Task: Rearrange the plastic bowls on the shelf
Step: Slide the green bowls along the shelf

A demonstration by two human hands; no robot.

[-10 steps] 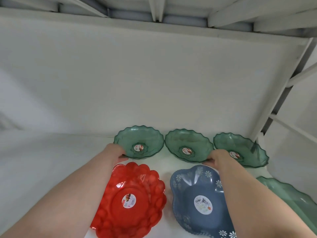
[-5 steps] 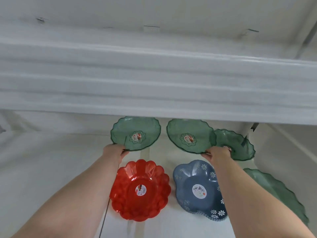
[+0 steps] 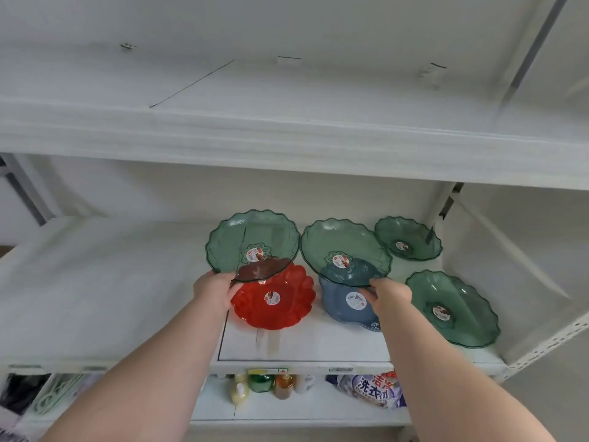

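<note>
My left hand [image 3: 214,290] grips the near rim of a green scalloped bowl [image 3: 248,237] and holds it tilted up above the red bowl [image 3: 280,309]. My right hand [image 3: 389,296] grips the rim of a second green bowl [image 3: 338,240], lifted over the blue flowered bowl [image 3: 342,306], which it partly hides. Two more green bowls rest on the white shelf [image 3: 302,346]: one at the back right [image 3: 409,239], one at the front right [image 3: 452,307].
An upper shelf board [image 3: 287,148] hangs close above the bowls. A perforated upright [image 3: 541,347] bounds the right side. On the lower shelf stand small bottles [image 3: 264,386] and a detergent bag [image 3: 371,390]. The left part of the shelf is bare white.
Both hands have lifted their green bowls off the shelf and drawn them toward me, over the red and blue bowls. The view has pulled back and down, showing the lower shelf.
</note>
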